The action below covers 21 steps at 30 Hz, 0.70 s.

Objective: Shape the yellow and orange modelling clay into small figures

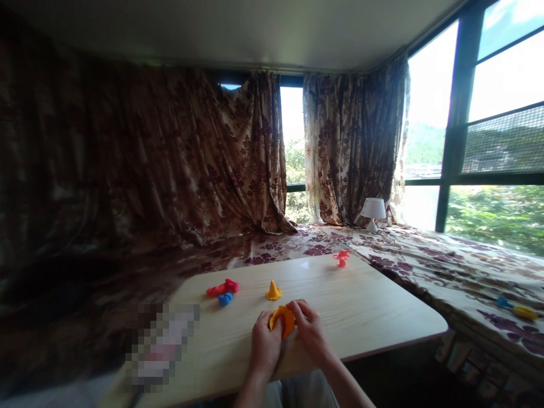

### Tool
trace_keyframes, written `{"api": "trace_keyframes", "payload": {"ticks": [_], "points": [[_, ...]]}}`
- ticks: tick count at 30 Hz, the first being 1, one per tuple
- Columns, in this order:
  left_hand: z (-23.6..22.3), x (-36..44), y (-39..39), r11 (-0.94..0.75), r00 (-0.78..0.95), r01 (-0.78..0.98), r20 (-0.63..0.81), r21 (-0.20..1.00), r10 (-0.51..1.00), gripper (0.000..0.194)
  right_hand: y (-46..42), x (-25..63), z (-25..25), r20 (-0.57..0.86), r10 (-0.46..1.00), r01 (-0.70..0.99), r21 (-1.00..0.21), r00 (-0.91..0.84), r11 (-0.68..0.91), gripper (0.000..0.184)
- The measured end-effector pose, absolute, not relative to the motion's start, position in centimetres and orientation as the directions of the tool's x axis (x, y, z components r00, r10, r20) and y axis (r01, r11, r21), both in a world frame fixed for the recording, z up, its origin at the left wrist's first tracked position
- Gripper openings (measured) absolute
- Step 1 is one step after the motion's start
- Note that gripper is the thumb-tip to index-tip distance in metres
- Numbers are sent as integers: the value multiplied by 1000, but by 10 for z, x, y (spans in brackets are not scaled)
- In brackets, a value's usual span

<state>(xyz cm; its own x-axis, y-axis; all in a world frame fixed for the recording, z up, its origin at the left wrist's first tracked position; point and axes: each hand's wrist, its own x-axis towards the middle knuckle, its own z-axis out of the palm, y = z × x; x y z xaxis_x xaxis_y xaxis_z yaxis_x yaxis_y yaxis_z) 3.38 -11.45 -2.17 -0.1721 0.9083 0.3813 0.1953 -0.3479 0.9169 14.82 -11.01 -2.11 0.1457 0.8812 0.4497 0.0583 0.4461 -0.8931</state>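
Note:
A flattened piece of orange-yellow modelling clay (285, 322) with an uneven edge is held up just above the near side of the table. My left hand (264, 340) is closed on its left side, with the thumb pressed on the face of the clay. At the right edge, the fingers of my right hand (309, 327) pinch the same piece. Just beyond my hands a yellow clay cone (273, 290) stands upright on a wider base. Farther left lie a long red clay lump (223, 287) and a small blue clay lump (225, 299), close together.
The pale wooden table (361, 317) has rounded corners. A pink-red shape on a stem (341, 258) stands near its far edge. A pixelated patch covers something at the left. On the floral-covered ledge are a white lamp (374, 212) and a blue-and-yellow item (523, 311).

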Motion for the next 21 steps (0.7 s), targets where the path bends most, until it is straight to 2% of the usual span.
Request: {"api": "trace_keyframes", "payload": {"ticks": [6, 15, 21], "points": [[-22, 31, -114, -350, -214, 200, 389, 915, 896, 18, -109, 148, -24, 450, 881, 77, -893, 147, 443, 30], [-20, 34, -115, -354, -156, 228, 393, 907, 906, 18, -111, 148, -21, 477, 870, 73, -879, 125, 472, 33], [-19, 34, -116, -331, -149, 247, 374, 911, 916, 22, -109, 149, -22, 436, 883, 72, -900, 172, 430, 32]]}}
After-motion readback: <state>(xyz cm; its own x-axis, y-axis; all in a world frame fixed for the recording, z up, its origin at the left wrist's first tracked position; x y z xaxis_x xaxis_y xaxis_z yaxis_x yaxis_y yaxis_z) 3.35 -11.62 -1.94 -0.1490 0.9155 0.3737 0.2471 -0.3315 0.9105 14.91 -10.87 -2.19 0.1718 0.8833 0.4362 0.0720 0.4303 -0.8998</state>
